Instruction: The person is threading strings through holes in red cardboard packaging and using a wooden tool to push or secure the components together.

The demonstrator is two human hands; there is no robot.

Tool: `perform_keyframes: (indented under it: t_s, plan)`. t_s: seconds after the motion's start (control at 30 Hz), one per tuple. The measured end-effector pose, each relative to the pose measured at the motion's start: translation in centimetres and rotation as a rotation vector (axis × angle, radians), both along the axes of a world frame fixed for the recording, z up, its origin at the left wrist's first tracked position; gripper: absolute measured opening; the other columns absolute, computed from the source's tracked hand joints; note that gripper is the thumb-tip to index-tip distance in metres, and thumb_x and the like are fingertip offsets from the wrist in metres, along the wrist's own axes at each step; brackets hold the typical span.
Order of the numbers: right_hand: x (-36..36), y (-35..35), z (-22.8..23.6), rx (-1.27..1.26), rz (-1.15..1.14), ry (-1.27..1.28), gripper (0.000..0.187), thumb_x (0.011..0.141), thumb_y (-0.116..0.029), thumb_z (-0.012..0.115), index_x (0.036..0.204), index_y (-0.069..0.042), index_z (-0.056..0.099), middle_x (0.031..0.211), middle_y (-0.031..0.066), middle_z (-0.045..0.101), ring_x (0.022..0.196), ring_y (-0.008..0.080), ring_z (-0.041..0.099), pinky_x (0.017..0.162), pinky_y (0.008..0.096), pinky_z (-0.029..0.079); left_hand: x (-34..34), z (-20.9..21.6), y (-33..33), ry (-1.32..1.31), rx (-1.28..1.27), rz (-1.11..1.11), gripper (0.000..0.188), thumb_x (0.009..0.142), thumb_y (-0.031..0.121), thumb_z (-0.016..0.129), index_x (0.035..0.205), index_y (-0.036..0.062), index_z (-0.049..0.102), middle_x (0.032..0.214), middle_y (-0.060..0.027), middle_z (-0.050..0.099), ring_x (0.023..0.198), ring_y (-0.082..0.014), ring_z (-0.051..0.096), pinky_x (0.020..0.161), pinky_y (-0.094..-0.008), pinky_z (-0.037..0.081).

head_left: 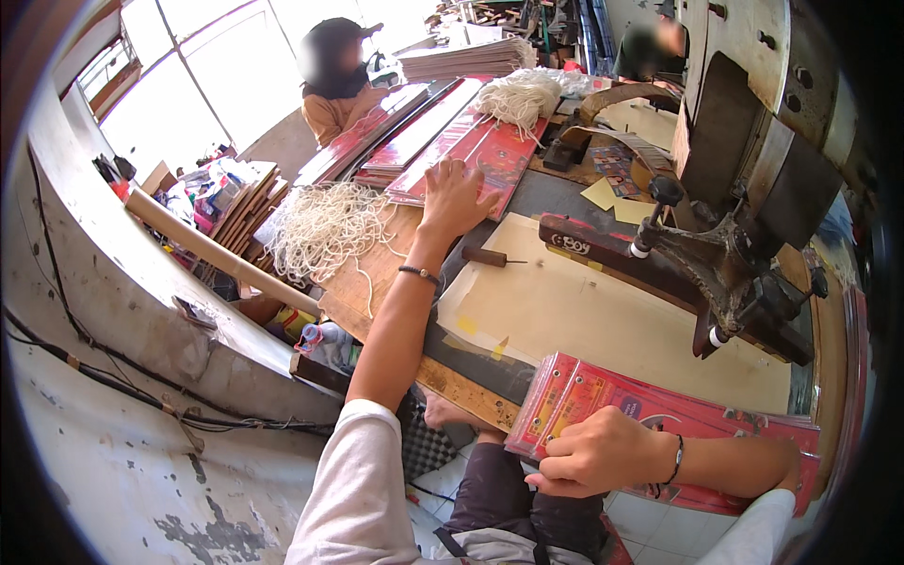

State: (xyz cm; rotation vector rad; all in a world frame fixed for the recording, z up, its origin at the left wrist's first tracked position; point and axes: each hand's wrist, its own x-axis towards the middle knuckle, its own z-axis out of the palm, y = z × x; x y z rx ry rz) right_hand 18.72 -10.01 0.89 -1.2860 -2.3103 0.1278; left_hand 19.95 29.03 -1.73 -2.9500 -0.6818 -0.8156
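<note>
Red stack (pixel 650 424) under right grip (pixel 593 454), table edge.

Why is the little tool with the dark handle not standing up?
It is lying flat. The awl-like tool rests on its side on the pale sheet, metal tip pointing right, untouched by the left hand.

Wooden workbench (pixel 377 282), cream sheet (pixel 603 320), white cord bundle (pixel 320 226); red flat packs (pixel 490 155), awl (pixel 485 256)

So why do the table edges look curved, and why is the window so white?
Head view: the fisheye lens bends the long cardboard tube and workbench edge toward the dark rim; daylight blows out the window; the left hand and right hand stay fairly sharp.
</note>
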Motion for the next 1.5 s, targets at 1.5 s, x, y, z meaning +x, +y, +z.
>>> perform_keyframes:
  t_s: [1.5]
  plan:
    - [0.3, -0.2, -0.1, -0.006, 0.01, 0.026, 0.037, 0.095, -0.03, 0.059, 0.063, -0.011, 0.055, 0.057, 0.0025, 0.054, 0.05, 0.0225, 0.06, 0.044, 0.0353, 0.049, 0.0, -0.3, -0.5, -0.021, 0.22, 0.019, 0.034, 0.086, 0.037, 0.068, 0.107, 0.0103, 0.065, 0.13, -0.016, 0.052, 0.125, -0.0337, 0.043, 0.102, -0.0521, 0.031]
